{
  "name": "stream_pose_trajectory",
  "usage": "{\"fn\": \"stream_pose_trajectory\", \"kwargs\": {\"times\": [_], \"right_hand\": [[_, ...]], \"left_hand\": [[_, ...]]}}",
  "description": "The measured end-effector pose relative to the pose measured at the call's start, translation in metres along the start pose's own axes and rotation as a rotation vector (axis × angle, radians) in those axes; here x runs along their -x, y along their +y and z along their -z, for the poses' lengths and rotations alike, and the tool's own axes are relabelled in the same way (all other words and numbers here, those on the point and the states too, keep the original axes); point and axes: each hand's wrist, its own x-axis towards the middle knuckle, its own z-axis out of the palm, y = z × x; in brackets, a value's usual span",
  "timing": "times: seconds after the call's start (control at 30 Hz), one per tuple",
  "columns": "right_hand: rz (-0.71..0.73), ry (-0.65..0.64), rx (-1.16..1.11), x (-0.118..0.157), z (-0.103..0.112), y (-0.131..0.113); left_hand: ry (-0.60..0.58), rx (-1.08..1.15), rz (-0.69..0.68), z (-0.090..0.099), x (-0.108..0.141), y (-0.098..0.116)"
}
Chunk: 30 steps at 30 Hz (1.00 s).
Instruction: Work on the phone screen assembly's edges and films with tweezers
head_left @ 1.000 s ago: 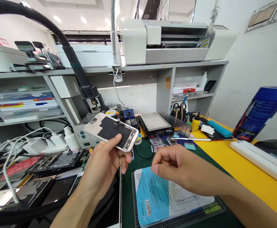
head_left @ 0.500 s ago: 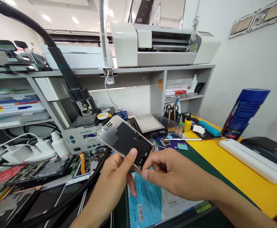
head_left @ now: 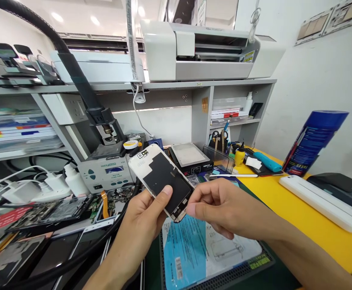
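A phone screen panel (head_left: pixel 160 177), silvery white with a black back area, is tilted in mid-air near the middle of the head view. My left hand (head_left: pixel 147 213) grips it from below, the thumb pressed on the black area. At the panel's lower right end is my right hand (head_left: pixel 221 205), thumb and index finger pinched together at the corner; whether something small lies between them is hidden. Beneath the hands lies a blue and white packet (head_left: pixel 191 257) on a dark mat with a perforated edge.
Phone parts and circuit boards (head_left: pixel 58 213) fill the left side, crossed by a thick black cable (head_left: pixel 103 237). Behind stand a soldering station (head_left: pixel 106 173) and a black box with a metal plate (head_left: pixel 188 155). On the right are a white bar (head_left: pixel 321 201) and a blue can (head_left: pixel 315 141).
The panel has turned to a steeper tilt, its back facing me more. My right hand has shifted slightly right, and its lower fingers now hang below. More of the packet shows.
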Motion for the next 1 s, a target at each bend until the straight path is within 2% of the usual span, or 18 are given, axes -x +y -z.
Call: {"fn": "stream_pose_trajectory", "kwargs": {"times": [0.43, 0.63, 0.83, 1.0], "right_hand": [[-0.023, -0.031, -0.107, 0.003, 0.005, -0.004], [-0.016, -0.046, -0.153, 0.002, 0.005, -0.004], [-0.034, -0.081, -0.299, 0.001, 0.006, -0.002], [-0.045, -0.125, -0.400, 0.001, 0.006, -0.003]], "left_hand": [[0.060, 0.106, -0.007, 0.006, 0.002, 0.003], [0.092, 0.045, -0.042, 0.012, -0.001, -0.002], [0.071, 0.075, -0.049, 0.011, -0.003, 0.000], [0.114, 0.123, -0.041, 0.012, -0.002, 0.001]]}}
